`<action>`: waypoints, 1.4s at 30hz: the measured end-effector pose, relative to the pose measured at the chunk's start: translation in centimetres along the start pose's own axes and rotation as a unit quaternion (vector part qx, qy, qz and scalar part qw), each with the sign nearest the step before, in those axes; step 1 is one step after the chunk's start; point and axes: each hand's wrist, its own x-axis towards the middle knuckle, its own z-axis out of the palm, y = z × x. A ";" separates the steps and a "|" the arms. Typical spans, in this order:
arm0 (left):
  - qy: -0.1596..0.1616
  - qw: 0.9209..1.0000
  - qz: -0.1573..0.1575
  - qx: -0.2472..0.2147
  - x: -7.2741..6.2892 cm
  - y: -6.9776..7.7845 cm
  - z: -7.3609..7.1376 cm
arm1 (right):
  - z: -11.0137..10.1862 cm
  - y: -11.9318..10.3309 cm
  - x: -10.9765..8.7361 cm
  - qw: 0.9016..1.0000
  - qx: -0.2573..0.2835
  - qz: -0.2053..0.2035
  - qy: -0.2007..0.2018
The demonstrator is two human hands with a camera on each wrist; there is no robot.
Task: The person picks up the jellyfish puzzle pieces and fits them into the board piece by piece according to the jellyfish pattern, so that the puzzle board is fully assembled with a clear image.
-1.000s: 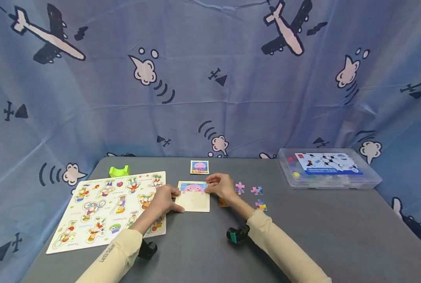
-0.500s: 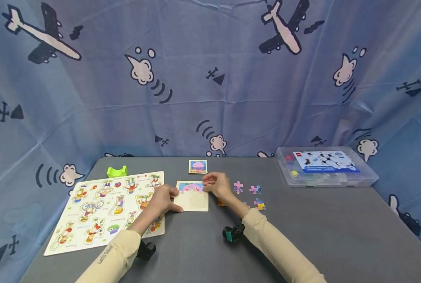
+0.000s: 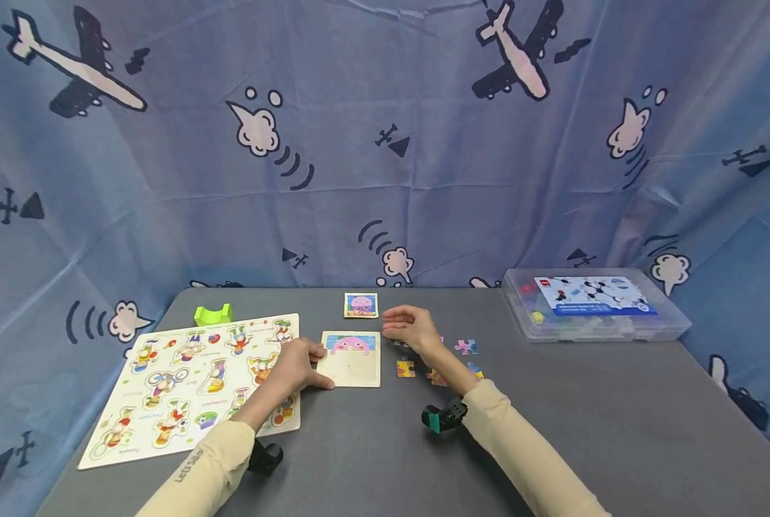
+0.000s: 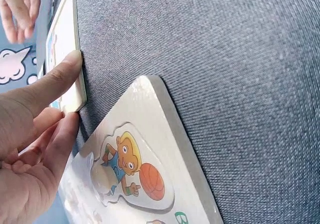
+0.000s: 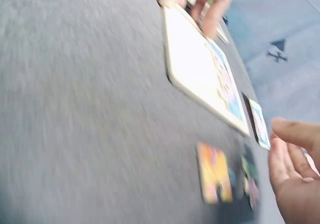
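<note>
Fingers and thumb of the left hand (image 3: pixel 297 365) grip a cream-coloured, square wooden puzzle tray (image 3: pixel 351 370) by its left side in the head view; the tray lies flat on the grey fabric-covered table (image 3: pixel 359 459), with a pink-and-blue picture strip across its far end. Right of it, the right hand (image 3: pixel 411 329) hangs over small jigsaw pieces, fingers loosely bent, nothing visible in them. A yellow-orange jigsaw piece (image 3: pixel 406 368) lies near the tray, a pink-and-blue jigsaw piece (image 3: pixel 466 347) farther right. Beyond the tray lies a small square card with a pink sea creature (image 3: pixel 361 305); to the left are a large white board of cartoon figures (image 3: pixel 197 388) and a lime-green plastic block (image 3: pixel 213 315), to the far right a clear plastic box (image 3: pixel 592 330). From the left wrist, the thumb sits on the tray's near edge and a finger meets its corner. From the right wrist, blurred, the right hand's thumb and fingers are parted and released.
</note>
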 end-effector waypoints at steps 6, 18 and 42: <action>-0.004 1.000 -0.002 0.006 0.0 0.0 -0.2 | -2.5 0.2 -0.7 0.999 -0.039 0.006 -0.015; -0.010 1.000 -0.001 0.015 0.2 -0.3 0.0 | -4.9 1.2 -1.4 0.992 -0.117 -0.044 -0.027; -0.003 1.000 -0.001 0.007 0.4 -0.5 0.2 | -4.1 2.4 -0.8 0.963 -0.261 -0.071 -0.009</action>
